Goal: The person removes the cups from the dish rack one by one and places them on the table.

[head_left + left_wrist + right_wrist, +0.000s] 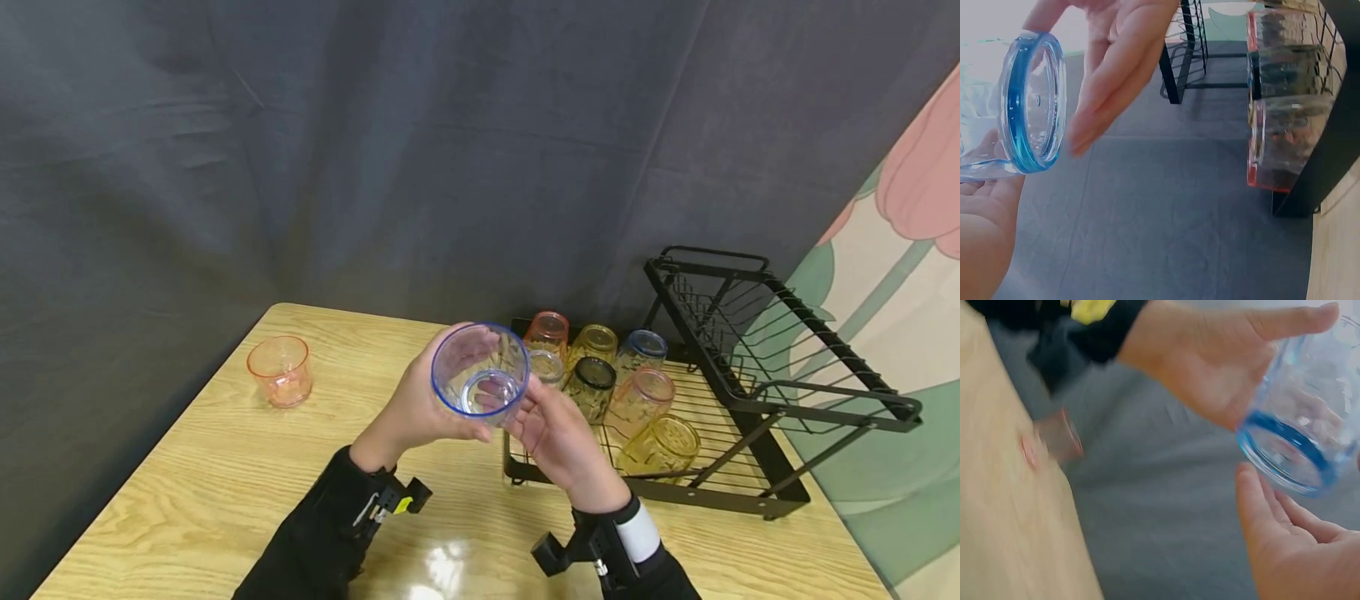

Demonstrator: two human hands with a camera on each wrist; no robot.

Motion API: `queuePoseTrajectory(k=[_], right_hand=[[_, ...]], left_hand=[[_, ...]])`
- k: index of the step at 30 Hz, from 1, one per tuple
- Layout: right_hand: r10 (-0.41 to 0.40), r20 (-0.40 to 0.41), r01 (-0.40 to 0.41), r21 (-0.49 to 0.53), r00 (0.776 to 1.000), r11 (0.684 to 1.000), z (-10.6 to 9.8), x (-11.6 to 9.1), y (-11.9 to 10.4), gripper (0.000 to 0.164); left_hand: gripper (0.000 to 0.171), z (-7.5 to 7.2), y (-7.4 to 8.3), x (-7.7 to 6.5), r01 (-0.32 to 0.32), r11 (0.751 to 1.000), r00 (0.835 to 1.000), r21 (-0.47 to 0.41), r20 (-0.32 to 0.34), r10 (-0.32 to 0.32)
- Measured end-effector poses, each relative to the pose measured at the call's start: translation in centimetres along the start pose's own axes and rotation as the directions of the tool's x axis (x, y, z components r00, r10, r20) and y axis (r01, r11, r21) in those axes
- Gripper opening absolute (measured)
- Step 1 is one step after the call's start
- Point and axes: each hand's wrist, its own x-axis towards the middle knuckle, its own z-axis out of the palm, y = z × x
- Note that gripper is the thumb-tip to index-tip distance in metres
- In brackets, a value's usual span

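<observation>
My left hand [420, 404] grips a clear drinking glass [480, 379] with blue-tinted edges, raised above the table. Its thumb lies along one side of the glass and its fingers wrap the other. In the head view the glass's mouth tilts toward me. My right hand [558, 433] is close on the other side, fingers extended. The left wrist view has those right fingers [1119, 78] apart from the blue end of the glass. In the right wrist view they [1266, 509] lie just below that blue base.
A wooden table [225, 508] carries a black dish rack [720, 497] at right, its upper tier [817, 333] rising on slanted supports. Several tinted glasses, including a yellow one [663, 446], stand upside down in it. An orange glass [281, 372] stands upright at left. A grey curtain [450, 167] hangs behind.
</observation>
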Motion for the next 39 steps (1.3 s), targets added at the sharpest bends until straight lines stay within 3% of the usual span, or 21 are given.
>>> queuePoseTrajectory(k=[3, 7, 12, 14, 16, 21, 26, 29, 32, 39], right_hand=[[-0.023, -0.103, 0.001, -0.205, 0.994, 0.979, -0.3, -0.3, -0.9, 0.036], [-0.066, -0.181, -0.014, -0.406, 0.981, 0.914, -1.3, -1.0, -2.2, 0.051], [-0.130, -0.260, -0.057, -0.605, 0.957, 0.794, -3.4, -2.3, -3.8, 0.051], [-0.144, -0.307, -0.109, -0.675, 0.941, 0.729, -4.3, -2.8, -4.5, 0.052], [-0.161, -0.356, -0.175, -0.746, 0.921, 0.643, -5.2, -3.3, -5.2, 0.056], [-0.207, -0.461, -0.371, -0.856, 0.863, 0.361, -6.9, -4.4, -6.5, 0.069], [-0.231, -0.476, -0.474, -0.878, 0.849, 0.070, -8.0, -5.0, -7.0, 0.072], [-0.234, -0.488, -0.514, -0.856, 0.841, -0.059, -8.4, -5.1, -6.8, 0.077], [-0.217, -0.517, -0.547, -0.829, 0.828, -0.114, -9.0, -5.3, -6.6, 0.088], [-0.185, -0.564, -0.592, -0.784, 0.805, -0.185, -10.4, -5.5, -5.9, 0.103]], left_hand=[[0.102, -0.6, 0.0, -0.3, 0.028, 0.998, 0.999, 0.049, -0.022, -0.027], [0.099, -1.6, -0.2, -1.0, 0.051, 0.997, 0.998, 0.062, -0.037, -0.049], [0.094, -3.4, -1.0, -1.9, 0.081, 0.993, 0.995, 0.090, -0.072, -0.074], [0.090, -4.3, -1.4, -2.3, 0.120, 0.985, 0.989, 0.123, -0.107, -0.107], [0.086, -5.1, -1.8, -2.7, 0.179, 0.972, 0.975, 0.150, -0.156, -0.156], [0.081, -7.0, -3.2, -3.7, 0.333, 0.925, 0.918, 0.184, -0.289, -0.273], [0.081, -8.7, -5.2, -4.9, 0.435, 0.885, 0.857, 0.165, -0.378, -0.350], [0.085, -9.6, -6.4, -5.5, 0.485, 0.856, 0.827, 0.177, -0.410, -0.384], [0.087, -10.3, -7.5, -6.2, 0.519, 0.833, 0.809, 0.193, -0.427, -0.405], [0.089, -11.8, -9.8, -7.6, 0.593, 0.787, 0.749, 0.170, -0.476, -0.461]])
